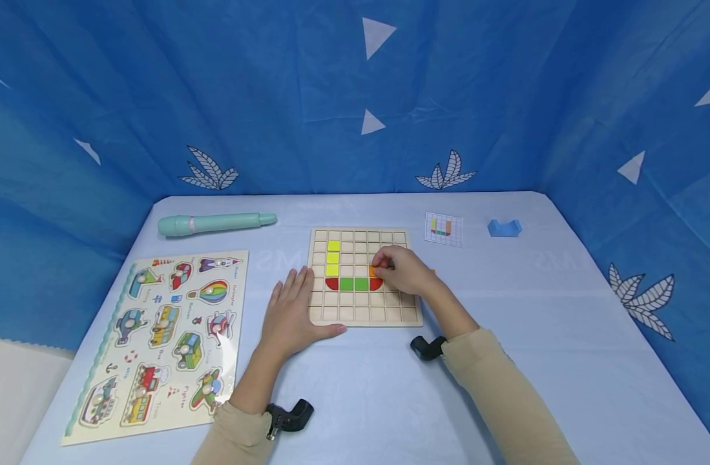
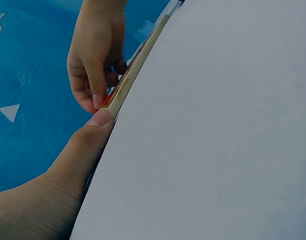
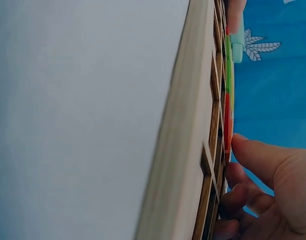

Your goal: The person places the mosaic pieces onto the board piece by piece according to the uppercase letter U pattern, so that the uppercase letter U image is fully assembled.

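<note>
A wooden grid board [image 1: 366,315] lies flat in the middle of the table. In its cells sit several yellow tiles [image 1: 333,258] in a column, two green tiles [image 1: 346,284] and two red rounded corner tiles [image 1: 331,284]. My right hand [image 1: 406,268] is over the board's right part, pinching an orange tile [image 1: 373,271] at the cell just above the right red corner. Beside the board's left edge, my left hand [image 1: 293,316] rests with fingers spread, its thumb [image 2: 101,117] touching the board's near left corner.
Behind the board's right side lies a small pattern card [image 1: 444,229], with a blue notched block [image 1: 504,228] farther right. A mint-green stick-shaped object [image 1: 221,223] lies at the back left. A wooden vehicle puzzle [image 1: 157,342] covers the table's left side. Orange shows beside the right wrist.
</note>
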A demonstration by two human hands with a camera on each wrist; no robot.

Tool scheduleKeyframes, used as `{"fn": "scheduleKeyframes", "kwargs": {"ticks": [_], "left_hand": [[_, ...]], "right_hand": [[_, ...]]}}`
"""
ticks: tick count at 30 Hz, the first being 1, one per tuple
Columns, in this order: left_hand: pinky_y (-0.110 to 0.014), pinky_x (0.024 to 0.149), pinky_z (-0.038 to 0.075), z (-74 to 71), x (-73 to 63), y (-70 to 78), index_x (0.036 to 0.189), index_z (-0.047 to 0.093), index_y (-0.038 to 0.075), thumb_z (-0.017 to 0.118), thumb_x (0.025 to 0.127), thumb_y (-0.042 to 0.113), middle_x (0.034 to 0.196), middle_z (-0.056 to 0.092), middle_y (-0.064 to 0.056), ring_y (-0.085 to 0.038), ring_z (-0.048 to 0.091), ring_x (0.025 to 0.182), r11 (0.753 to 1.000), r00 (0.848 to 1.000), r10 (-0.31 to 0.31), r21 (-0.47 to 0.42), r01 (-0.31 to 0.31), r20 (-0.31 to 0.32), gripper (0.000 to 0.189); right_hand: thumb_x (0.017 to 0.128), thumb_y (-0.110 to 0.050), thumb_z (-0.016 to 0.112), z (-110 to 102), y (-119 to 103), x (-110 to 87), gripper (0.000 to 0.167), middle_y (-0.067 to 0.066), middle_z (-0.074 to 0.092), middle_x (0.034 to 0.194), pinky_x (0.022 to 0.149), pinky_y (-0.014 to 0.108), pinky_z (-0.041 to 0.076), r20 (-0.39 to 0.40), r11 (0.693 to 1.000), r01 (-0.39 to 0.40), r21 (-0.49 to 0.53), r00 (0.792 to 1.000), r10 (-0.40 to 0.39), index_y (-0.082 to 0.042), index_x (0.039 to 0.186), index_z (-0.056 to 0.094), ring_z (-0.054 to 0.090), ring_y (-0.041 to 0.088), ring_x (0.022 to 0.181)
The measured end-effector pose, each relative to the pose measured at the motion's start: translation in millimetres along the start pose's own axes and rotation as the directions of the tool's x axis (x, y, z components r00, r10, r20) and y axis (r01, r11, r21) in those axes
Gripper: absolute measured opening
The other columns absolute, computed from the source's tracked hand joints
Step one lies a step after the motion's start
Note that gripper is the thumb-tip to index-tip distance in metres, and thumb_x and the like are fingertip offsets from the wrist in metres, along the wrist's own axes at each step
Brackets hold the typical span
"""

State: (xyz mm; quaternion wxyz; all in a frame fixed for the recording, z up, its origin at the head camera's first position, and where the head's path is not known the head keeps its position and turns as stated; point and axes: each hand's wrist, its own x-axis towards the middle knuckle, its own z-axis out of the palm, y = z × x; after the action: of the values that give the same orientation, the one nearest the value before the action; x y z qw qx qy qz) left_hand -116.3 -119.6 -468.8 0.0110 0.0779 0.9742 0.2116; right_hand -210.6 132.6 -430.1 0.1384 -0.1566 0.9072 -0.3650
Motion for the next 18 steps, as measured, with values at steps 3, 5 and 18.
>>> {"fn": "scheduleKeyframes", "kwargs": {"ticks": [3, 5, 18], "left_hand": [[-0.053, 0.125, 0.010, 0.2, -0.1, -0.1, 0.158, 0.019, 0.005, 0.070, 0.062, 0.082, 0.167, 0.017, -0.011, -0.030, 0.009, 0.156, 1.000, 1.000, 0.000, -0.001, 0.000, -0.003, 0.133], [-0.054, 0.125, 0.010, 0.6, 0.0, -0.1, 0.158, 0.019, 0.005, 0.070, 0.062, 0.083, 0.167, 0.017, -0.011, -0.030, 0.009, 0.156, 1.000, 1.000, 0.000, -0.002, 0.000, -0.004, 0.134], [-0.054, 0.125, 0.010, 1.3, 0.0, -1.1, 0.159, 0.018, 0.006, 0.069, 0.062, 0.083, 0.167, 0.016, -0.011, -0.030, 0.008, 0.156, 1.000, 1.000, -0.001, -0.007, 0.001, -0.005, 0.134]], "right_hand": [[0.095, -0.013, 0.066, 0.3, -0.1, 0.5, 0.004, 0.004, 0.059, 0.093, 0.080, 0.031, 0.046, 0.001, 1.000, -0.001, -0.003, 1.000, 0.001, -0.013, 0.099, 0.066, 0.053, 0.020, 0.091], [0.095, -0.013, 0.065, -0.1, -0.5, -0.2, 0.005, 0.004, 0.059, 0.094, 0.080, 0.031, 0.046, 0.003, 1.000, -0.002, -0.001, 1.000, 0.002, -0.013, 0.100, 0.066, 0.053, 0.019, 0.091], [0.096, -0.020, 0.065, -18.8, 3.7, -17.5, 0.014, 0.005, 0.056, 0.092, 0.060, 0.029, 0.045, -0.043, 0.996, -0.004, 0.085, 0.999, 0.008, -0.013, 0.108, 0.065, 0.052, 0.022, 0.074]]}}
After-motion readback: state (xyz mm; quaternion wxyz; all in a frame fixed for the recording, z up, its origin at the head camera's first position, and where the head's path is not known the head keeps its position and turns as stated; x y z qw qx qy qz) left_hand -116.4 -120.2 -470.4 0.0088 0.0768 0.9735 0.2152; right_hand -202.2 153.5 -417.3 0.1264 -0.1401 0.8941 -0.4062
